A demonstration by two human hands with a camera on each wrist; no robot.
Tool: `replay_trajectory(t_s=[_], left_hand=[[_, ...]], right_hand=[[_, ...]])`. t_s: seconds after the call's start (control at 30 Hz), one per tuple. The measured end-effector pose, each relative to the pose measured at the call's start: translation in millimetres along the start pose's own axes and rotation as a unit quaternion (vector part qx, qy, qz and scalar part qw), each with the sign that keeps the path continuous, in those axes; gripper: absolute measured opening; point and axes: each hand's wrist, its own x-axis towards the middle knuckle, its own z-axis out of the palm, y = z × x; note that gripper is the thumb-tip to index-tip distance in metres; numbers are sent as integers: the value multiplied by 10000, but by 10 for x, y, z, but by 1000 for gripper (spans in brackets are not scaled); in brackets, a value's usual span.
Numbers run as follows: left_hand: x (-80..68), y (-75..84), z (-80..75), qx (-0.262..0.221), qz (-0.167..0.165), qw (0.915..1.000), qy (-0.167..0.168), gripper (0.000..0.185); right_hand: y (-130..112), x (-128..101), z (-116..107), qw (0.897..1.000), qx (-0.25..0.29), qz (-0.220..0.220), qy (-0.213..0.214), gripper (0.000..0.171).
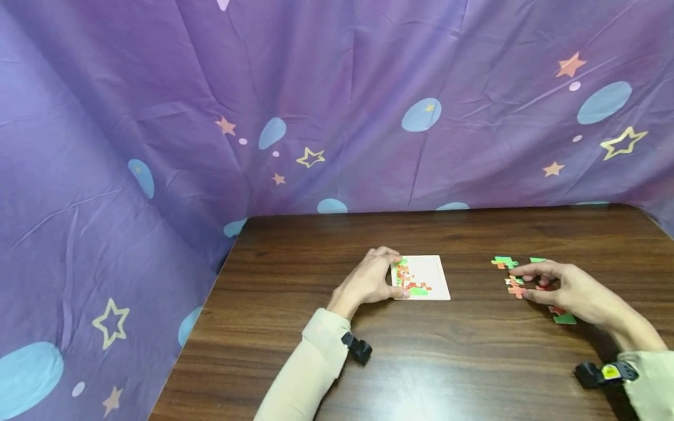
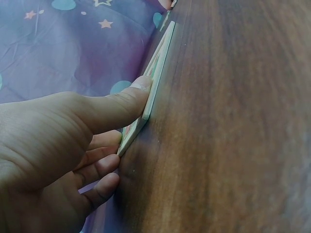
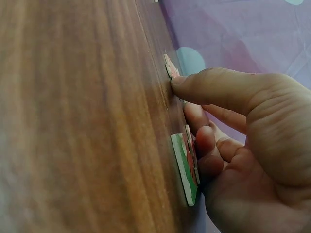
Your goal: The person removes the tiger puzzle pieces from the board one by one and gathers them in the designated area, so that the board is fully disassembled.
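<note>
Fingers of the right hand (image 1: pixel 571 289) are curling over a scatter of loose puzzle pieces (image 1: pixel 513 285), the thumb tip (image 3: pixel 181 80) pressing on one small piece against the table while the other fingers are bending down beside a green and red piece (image 3: pixel 187 167); whether any piece is actually being pinched cannot be told. More pieces are lying just beyond the fingertips and one green piece (image 1: pixel 564 318) is sitting under the wrist side of that hand. Across from it, well apart toward the person's left, the left hand (image 1: pixel 368 279) is steadying the puzzle board (image 1: pixel 429 275), thumb (image 2: pixel 124 104) pressing on its near corner edge and the fingers loosely bent along its left side, so the board is lying flat, its partly filled picture next to the left fingers. The loose pieces are therefore nearer the right hand, and the board lies to that hand's left. Everything is resting on a dark wooden table (image 1: pixel 432 362), and a purple cloth (image 1: pixel 337 117) printed with stars and blue spots is hanging behind and to the left.
</note>
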Motion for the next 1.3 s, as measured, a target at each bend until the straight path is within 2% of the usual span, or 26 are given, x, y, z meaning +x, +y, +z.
replay_trajectory(t_s=[0.47, 1.3], left_hand=[[10, 2, -9, 127, 2, 9999, 24, 83], [8, -4, -12, 106, 101, 9999, -28, 84]], right_hand=[[14, 5, 8, 9998, -110, -153, 26, 40], [-2, 13, -30, 9993, -163, 325, -131, 42]])
